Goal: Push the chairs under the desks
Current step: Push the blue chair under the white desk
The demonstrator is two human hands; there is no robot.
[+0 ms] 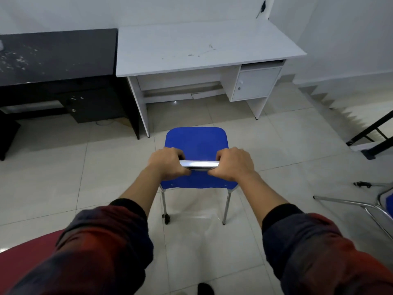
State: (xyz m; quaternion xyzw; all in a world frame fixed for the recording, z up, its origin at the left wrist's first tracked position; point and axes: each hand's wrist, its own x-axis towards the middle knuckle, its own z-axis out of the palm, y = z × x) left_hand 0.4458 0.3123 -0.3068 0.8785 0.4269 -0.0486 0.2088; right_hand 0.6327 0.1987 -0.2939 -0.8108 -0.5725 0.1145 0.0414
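Observation:
A blue chair [196, 139] with chrome legs stands on the tiled floor, a short way in front of the white desk [191, 47]. Its seat faces the desk's open knee space. My left hand [168, 163] grips the left end of the chrome top rail of the chair's back. My right hand [232, 165] grips the right end of the same rail. A black desk [57, 54] stands to the left, touching the white one.
A second chair [382, 201] with chrome legs and a blue seat shows partly at the right edge. A black stair railing [372, 135] and descending steps lie at the far right. A red surface [23, 262] is at the bottom left.

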